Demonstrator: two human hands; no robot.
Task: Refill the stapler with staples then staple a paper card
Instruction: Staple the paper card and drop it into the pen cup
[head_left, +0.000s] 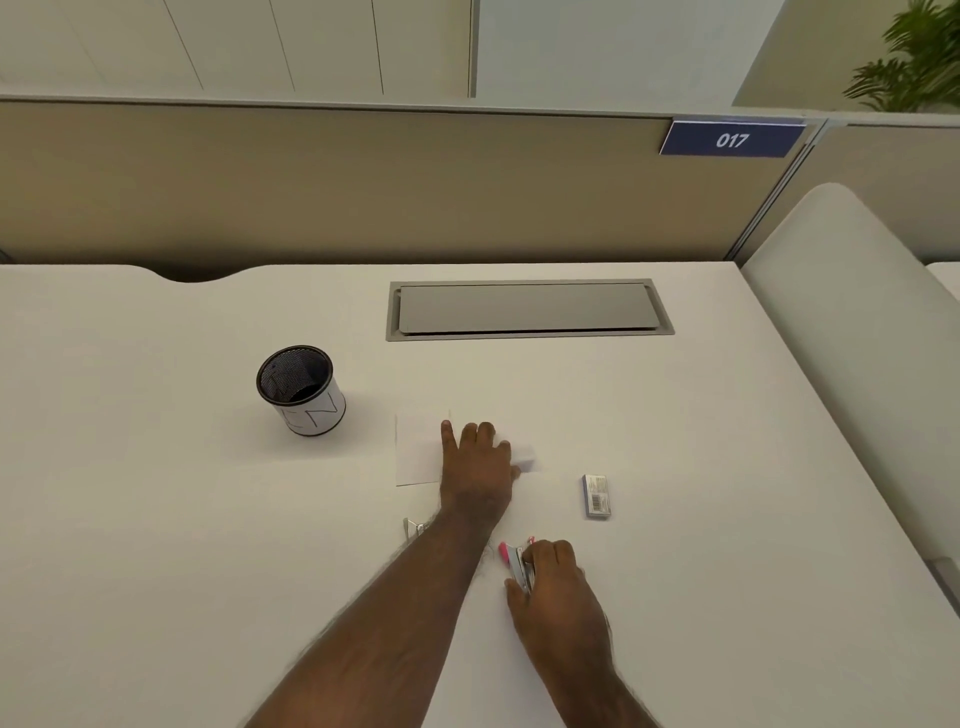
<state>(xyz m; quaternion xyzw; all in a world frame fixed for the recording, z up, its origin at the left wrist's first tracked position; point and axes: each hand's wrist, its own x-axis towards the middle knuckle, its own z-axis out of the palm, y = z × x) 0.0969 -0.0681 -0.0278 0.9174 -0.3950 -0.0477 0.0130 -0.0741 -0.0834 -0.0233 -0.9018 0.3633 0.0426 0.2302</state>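
A white paper card (417, 451) lies flat on the white desk (156, 519), and my left hand (478, 462) rests on its right part with the index finger stretched out and the other fingers bent. My right hand (558, 587) grips a small pink and metal stapler (514, 564) near the desk's front, its pink tip pointing away from me. A small blue-grey staple box (596, 495) lies to the right of the card. A small metal piece (414, 527), perhaps staples, shows beside my left forearm.
A black mesh pen cup (301, 389) with a white label stands at the left. A grey cable hatch (527, 310) is set into the desk at the back. A beige partition with a sign reading 017 (731, 139) closes off the far edge.
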